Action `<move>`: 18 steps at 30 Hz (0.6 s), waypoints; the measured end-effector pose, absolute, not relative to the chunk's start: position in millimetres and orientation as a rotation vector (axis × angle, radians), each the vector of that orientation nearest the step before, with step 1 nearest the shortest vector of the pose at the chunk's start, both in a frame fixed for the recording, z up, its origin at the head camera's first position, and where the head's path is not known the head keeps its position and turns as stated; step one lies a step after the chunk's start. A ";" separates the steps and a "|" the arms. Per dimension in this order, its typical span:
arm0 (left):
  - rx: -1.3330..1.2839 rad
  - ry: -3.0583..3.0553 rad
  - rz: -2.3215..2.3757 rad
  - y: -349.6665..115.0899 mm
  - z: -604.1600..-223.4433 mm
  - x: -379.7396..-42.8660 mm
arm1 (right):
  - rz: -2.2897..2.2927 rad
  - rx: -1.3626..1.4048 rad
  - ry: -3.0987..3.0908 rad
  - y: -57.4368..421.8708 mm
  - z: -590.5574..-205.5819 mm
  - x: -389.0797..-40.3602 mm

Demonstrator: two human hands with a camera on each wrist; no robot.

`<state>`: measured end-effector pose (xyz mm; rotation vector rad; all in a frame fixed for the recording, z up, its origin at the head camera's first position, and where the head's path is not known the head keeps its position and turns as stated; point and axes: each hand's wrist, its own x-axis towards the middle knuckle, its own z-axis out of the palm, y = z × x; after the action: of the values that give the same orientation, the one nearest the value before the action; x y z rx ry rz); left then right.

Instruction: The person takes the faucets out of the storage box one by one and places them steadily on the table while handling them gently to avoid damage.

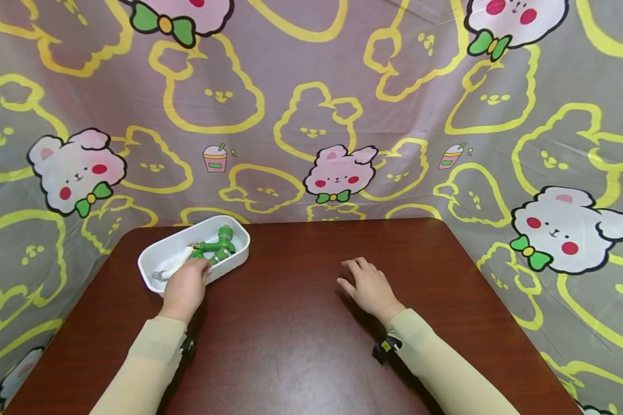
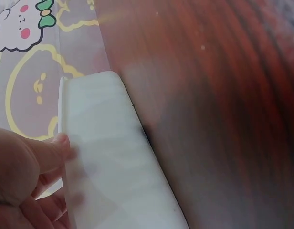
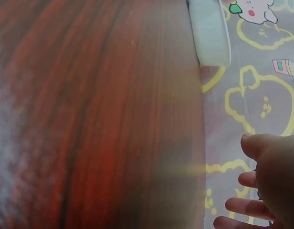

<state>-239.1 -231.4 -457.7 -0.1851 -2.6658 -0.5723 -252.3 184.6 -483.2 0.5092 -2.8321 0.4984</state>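
Note:
The white tray (image 1: 149,278) lies at the table's back left, holding green tubular pieces (image 1: 224,245), some with metallic parts, and a white piece (image 1: 179,262) with a clear, pale end. My left hand (image 1: 186,288) reaches over its near wall. In the left wrist view, the left thumb (image 2: 61,143) touches the rim and the other fingers pass behind the wall (image 2: 113,157), which hides their tips; I cannot see whether they hold anything. My right hand (image 1: 371,288) hovers low over the table, palm down, fingers loosely spread and holding nothing.
The brown wooden table (image 1: 291,334) spans both hands. A patterned cloth (image 1: 270,104) with cartoon animals hangs behind it and along both sides. Each wrist carries a small black camera, seen on the right as a dark device (image 1: 386,347).

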 end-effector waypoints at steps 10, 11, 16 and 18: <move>-0.215 -2.645 -0.581 -225.7 -459.3 -238.6 | 0.520 0.514 -2.810 183.8 -483.4 -253.8; -0.220 -2.642 -0.584 -225.1 -459.4 -238.5 | 0.521 0.514 -2.810 183.6 -483.2 -254.0; -0.241 -2.635 -0.595 -222.3 -460.1 -238.4 | 0.529 0.517 -2.822 183.4 -482.7 -256.5; -0.248 -2.636 -0.596 -221.3 -460.5 -238.0 | 0.533 0.518 -2.819 183.7 -482.4 -257.8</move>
<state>-238.0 -221.3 -460.5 -0.2478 -2.6355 -0.5964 -257.8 183.7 -482.4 0.5180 -2.8188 0.5333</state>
